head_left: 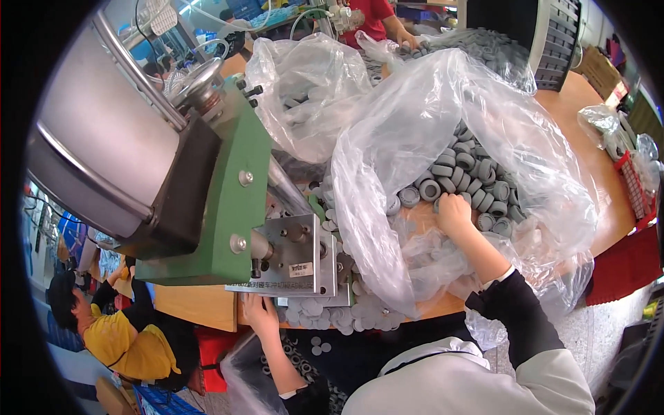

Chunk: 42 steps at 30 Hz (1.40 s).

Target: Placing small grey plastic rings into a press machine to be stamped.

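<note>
My right hand (456, 216) reaches into a clear plastic bag (408, 131), its fingers curled on a small grey tyre at the near edge of a heap of grey tyres (465, 162). Beside the green and steel press (238, 200), my left hand (260, 315) lies at the lower edge of the steel die block (283, 256). Its fingers look stretched out, but the block covers the tips. Flat grey discs (339, 315) are spread along the table edge next to the die.
A second clear bag (304, 90) with grey parts stands behind the press. More tyres (491, 48) lie at the back, near a person in red (373, 17). A red basket (635, 183) is at the right. Another person in yellow (121, 342) sits at the left.
</note>
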Motion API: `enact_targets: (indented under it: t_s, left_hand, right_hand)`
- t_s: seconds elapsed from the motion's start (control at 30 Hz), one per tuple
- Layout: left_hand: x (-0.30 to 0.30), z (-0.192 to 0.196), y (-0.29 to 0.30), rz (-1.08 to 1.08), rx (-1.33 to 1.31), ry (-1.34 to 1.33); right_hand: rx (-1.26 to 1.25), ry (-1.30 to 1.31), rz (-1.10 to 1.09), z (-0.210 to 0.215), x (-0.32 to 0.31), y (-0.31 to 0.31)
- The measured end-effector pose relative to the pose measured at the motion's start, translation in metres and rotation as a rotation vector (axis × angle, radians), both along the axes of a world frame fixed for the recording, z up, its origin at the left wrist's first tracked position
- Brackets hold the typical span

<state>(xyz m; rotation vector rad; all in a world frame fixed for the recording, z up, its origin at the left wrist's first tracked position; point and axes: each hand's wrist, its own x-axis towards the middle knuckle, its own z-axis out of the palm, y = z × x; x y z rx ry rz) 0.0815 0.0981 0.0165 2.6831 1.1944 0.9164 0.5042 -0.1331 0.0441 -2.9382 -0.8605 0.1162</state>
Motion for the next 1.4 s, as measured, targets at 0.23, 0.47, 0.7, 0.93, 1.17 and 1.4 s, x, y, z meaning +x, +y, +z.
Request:
enact_targets:
  t_s: [0.23,0.47,0.7,0.93,1.17,1.4]
  left_hand:
    - [-0.003,0.016,-0.027,0.073,-0.034,-0.454]
    - [0.013,0.051,-0.021,0.101,-0.148,-0.207]
    - [0.002,0.011,-0.006,0.151,-0.18,0.07]
    - [0.004,0.012,-0.012,0.124,-0.161,0.085]
    - [-0.004,0.024,-0.018,0.132,-0.205,-0.069]
    - [0.106,0.131,-0.076,-0.243,-0.145,-0.762]
  right_hand:
    - [0.733,0.028,0.334,0.066,-0.057,-0.022]
    - [1.018,0.444,0.253,0.112,-0.094,-0.052]
    - [1.004,0.498,0.234,0.107,-0.098,-0.049]
    - [1.118,0.51,0.359,0.09,-0.103,-0.045]
    - [1.208,0.815,0.348,0.102,-0.123,-0.052]
    - [1.232,0.849,0.519,0.122,-0.146,-0.038]
